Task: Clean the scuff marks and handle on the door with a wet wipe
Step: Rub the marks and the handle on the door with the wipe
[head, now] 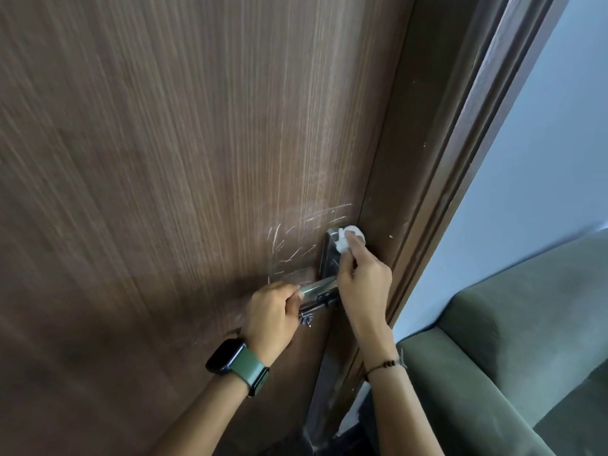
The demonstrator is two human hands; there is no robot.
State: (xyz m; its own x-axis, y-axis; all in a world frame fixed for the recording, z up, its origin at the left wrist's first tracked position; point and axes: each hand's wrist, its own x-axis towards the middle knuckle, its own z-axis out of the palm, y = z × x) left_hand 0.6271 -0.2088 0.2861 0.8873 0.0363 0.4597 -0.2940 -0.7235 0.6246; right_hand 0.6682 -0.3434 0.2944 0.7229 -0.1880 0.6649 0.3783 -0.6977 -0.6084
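Left hand [271, 311] fingers grip handle [317, 288], lever pointing left; right hand [362, 278] pinches wipe [343, 243].

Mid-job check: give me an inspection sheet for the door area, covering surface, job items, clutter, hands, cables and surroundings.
Surface: brown wood-grain door; pale scuff marks remain left of and above the handle plate.
Job's things: metal lever handle on its plate; white wet wipe pressed at the top of the plate; slide bolt just below the lever.
Clutter: nothing seen.
Hands: left hand grips the lever's end, watch on the wrist; right hand pinches the wipe against the plate.
Cables: nothing seen.
Surroundings: dark door frame, light blue wall, green sofa to the right.
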